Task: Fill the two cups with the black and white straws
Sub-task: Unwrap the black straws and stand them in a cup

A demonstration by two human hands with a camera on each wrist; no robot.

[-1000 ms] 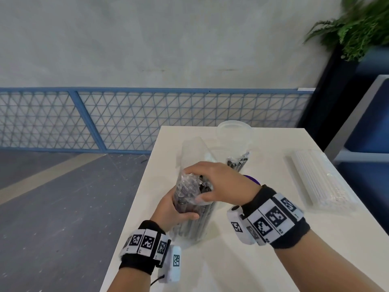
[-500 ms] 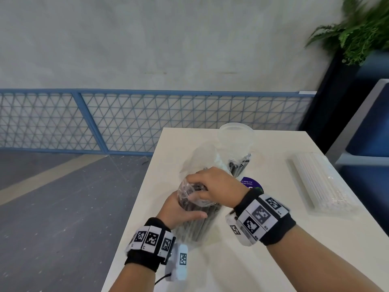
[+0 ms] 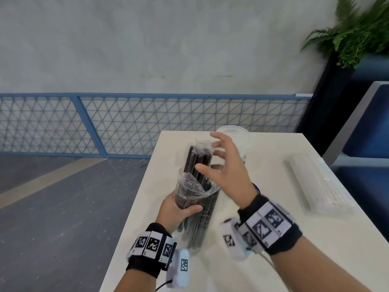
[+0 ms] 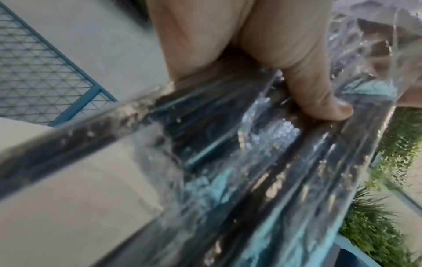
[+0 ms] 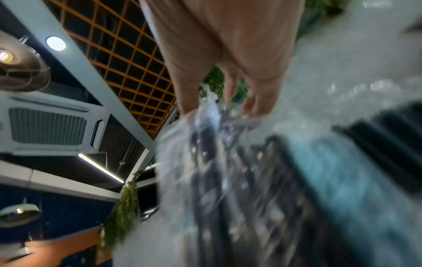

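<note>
Head view alone: white straws (image 3: 317, 184).

Black straws (image 3: 197, 165): bundle in a clear plastic bag (image 3: 190, 186), standing roughly upright on its lower end, top ends poking out past the crumpled bag mouth. White straws (image 3: 315, 186): sealed flat pack, lying well apart at the table's right side. Clear cup (image 3: 233, 131): just behind the black bundle, mostly hidden; contents unclear. Second cup not discernible.
</note>
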